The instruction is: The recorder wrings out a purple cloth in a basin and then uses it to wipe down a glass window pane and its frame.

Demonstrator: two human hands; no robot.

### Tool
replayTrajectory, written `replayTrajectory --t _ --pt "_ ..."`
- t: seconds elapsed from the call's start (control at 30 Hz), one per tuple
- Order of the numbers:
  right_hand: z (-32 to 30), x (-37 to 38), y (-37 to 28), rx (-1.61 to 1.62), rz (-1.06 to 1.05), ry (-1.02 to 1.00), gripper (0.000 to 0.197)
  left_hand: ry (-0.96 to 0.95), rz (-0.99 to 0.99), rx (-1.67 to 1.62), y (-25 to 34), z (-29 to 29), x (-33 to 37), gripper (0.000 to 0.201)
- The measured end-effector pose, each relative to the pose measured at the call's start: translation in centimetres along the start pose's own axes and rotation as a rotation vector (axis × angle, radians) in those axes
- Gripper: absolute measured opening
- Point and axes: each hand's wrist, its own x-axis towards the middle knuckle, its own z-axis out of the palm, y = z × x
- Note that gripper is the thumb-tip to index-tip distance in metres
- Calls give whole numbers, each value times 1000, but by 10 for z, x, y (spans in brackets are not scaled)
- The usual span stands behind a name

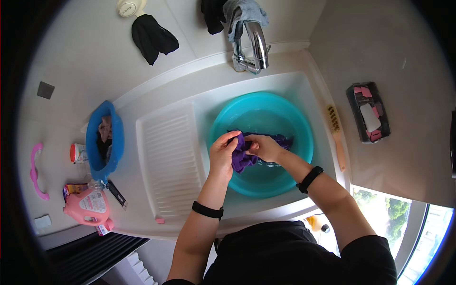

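A purple cloth garment is bunched between my two hands over a round turquoise basin of water. My left hand pinches its upper left part, thumb and fingers closed on the fabric. From the other side my right hand grips a fold of it with bent fingers. A darker purple part of the cloth trails to the right behind my right hand, into the water. Which garment it is cannot be made out. A black band circles each of my wrists.
The basin stands in a white sink beside a ribbed washboard. Behind it rises a chrome faucet draped with a grey cloth. A wooden brush lies right; a soap holder is beyond. Left are a blue tub and pink jug.
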Motion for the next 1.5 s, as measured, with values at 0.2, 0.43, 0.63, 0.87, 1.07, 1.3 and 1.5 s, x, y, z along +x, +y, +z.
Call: replayTrajectory --t 0.2,0.43,0.63,0.87,1.07,1.3,1.5 --pt "-55 -27 -20 -463 120 263 19 211 162 -52 14 -10 -1 16" --pt "54 -5 23 -526 -242 255 38 168 173 -80 25 17 -19 15" --pt "27 -16 -15 -396 -77 -80 29 181 234 -203 35 -4 -21 16" --pt "-68 -72 -59 -69 -166 511 30 421 206 -63 28 -20 -19 19" --pt "-86 -88 -55 -502 118 671 21 400 223 -9 25 -15 -16 21" --pt "-47 -38 6 -871 277 273 45 22 -250 336 15 9 -28 42" --pt "0 17 16 -984 233 -74 98 -67 -311 354 -1 6 -26 52"
